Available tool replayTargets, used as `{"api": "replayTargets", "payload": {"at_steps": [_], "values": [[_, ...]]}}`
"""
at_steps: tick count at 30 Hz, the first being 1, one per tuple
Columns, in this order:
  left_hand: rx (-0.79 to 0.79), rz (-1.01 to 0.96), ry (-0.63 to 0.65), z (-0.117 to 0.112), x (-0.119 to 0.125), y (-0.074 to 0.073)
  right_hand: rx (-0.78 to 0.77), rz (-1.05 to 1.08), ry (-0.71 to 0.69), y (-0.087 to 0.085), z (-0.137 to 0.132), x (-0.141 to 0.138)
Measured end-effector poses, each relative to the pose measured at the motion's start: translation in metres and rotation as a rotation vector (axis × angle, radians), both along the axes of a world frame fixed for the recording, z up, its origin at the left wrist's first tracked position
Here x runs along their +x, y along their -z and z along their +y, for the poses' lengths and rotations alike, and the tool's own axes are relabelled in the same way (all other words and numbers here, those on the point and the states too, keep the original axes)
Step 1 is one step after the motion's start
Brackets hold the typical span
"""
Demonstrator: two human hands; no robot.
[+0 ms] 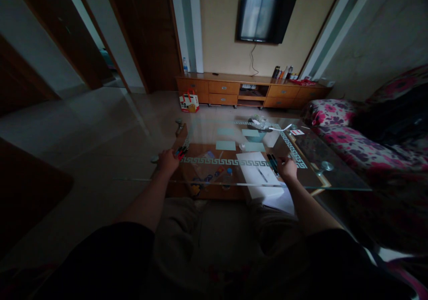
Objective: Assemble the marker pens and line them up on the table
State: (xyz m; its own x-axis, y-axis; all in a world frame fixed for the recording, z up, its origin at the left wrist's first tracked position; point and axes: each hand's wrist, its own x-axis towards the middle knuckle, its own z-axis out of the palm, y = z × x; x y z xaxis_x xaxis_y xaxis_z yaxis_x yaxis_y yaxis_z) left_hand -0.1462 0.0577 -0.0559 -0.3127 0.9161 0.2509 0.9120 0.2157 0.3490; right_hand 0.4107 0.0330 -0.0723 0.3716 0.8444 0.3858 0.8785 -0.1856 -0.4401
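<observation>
My left hand [168, 161] rests at the left end of a glass coffee table [334, 179], fingers closed round a few coloured pens [180, 151]. At the table's front middle my right hand [287, 168] is closed on dark marker pens [272, 163]. Beside it lies a sheet of white paper [256, 168] with a single pen [262, 174] on top. My forearms reach out over my knees.
Pale green cards [225, 145] and a small basket [258, 134] sit further back on the glass. A floral sofa [351, 146] stands right. A wooden TV cabinet [234, 88] with a wall television [264, 18] is ahead, and a gift bag [189, 102] is on the floor.
</observation>
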Motion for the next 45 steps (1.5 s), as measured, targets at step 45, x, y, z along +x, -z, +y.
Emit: {"api": "replayTargets", "payload": {"at_steps": [45], "values": [[0.164,-0.204,0.665,-0.014,0.061,-0.039,0.12,0.281,-0.544,-0.079,-0.052,-0.118]]}}
